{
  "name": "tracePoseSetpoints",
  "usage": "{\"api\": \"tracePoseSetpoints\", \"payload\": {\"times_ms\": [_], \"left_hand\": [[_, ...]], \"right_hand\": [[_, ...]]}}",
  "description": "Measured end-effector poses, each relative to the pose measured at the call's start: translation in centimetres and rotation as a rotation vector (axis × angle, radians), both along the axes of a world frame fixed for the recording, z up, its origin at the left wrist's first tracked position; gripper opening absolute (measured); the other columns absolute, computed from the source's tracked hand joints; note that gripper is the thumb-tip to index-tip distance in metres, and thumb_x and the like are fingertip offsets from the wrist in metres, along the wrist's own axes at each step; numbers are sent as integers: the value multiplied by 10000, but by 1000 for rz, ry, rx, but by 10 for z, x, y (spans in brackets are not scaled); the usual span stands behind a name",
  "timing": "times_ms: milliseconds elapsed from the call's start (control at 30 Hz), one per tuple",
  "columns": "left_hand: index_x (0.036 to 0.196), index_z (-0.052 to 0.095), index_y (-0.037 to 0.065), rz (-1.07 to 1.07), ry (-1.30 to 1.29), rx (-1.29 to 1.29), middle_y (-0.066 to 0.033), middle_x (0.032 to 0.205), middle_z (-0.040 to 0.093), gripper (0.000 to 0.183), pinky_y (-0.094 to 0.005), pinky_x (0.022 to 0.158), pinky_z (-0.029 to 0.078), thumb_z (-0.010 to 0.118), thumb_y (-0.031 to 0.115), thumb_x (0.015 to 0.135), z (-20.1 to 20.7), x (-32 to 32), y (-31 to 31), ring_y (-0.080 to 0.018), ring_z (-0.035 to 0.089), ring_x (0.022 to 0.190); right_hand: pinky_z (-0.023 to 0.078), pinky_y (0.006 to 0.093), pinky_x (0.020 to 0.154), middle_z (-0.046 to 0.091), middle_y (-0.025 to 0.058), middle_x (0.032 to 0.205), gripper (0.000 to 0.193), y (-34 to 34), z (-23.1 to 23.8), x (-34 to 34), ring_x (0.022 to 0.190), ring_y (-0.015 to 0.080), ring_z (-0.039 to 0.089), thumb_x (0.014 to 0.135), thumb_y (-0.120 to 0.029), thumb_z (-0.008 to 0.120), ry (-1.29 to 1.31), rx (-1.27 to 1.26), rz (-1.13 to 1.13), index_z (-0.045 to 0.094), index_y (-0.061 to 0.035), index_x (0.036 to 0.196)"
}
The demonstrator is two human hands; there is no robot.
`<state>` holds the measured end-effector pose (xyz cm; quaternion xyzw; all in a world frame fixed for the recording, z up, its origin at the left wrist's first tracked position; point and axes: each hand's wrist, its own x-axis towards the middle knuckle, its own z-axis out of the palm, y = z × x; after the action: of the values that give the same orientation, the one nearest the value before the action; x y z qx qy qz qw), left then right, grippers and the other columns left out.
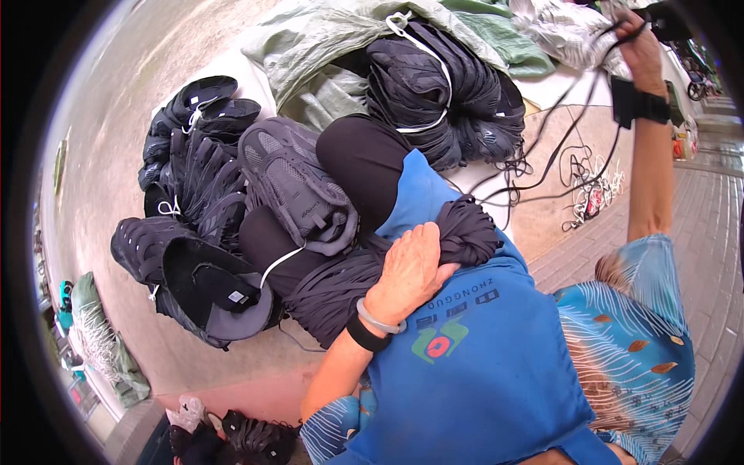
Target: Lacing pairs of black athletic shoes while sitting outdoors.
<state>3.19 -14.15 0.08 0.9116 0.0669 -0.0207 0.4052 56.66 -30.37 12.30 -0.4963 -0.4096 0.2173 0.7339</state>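
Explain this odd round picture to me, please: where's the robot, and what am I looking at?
There is no robot here, just a person with two bare hands. The single picture comes from a wide fisheye camera worn on the head, looking down, so straight edges bend. The person wears a blue cloth apron. The left hand rests on a thick bundle of dark, lace-like strands across the lap. The raised right hand holds long, thin black cords. Over one leg lies a dark grey mesh shoe upper. Around it are dark shoe uppers stacked and tied with white cord, and behind, a pale green woven sack.
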Motion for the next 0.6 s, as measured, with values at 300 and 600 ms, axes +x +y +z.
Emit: {"api": "tracePoseSetpoints", "payload": {"times_ms": [300, 600], "left_hand": [[1298, 397, -15, 571, -192, -224, -173, 1307, 450, 750, -384, 964, 419, 802, 150, 689, 60, -6, 73, -275, 494, 1175], [861, 488, 36, 570, -487, -1013, -29, 659, 455, 283, -393, 769, 478, 374, 248, 1010, 85, -23, 99, -148, 482, 623]], "right_hand": [[393, 182, 436, 590, 39, 764, 120, 173, 4, -364, 469, 48, 487, 898, -62, 486, 258, -328, 788, 558, 4, 967], [507, 289, 815, 628, 107, 982, 305, 209, -45, -364, 922, 141, 608, 928, -150, 524, -71, -161, 424, 527, 32, 1173]]}}
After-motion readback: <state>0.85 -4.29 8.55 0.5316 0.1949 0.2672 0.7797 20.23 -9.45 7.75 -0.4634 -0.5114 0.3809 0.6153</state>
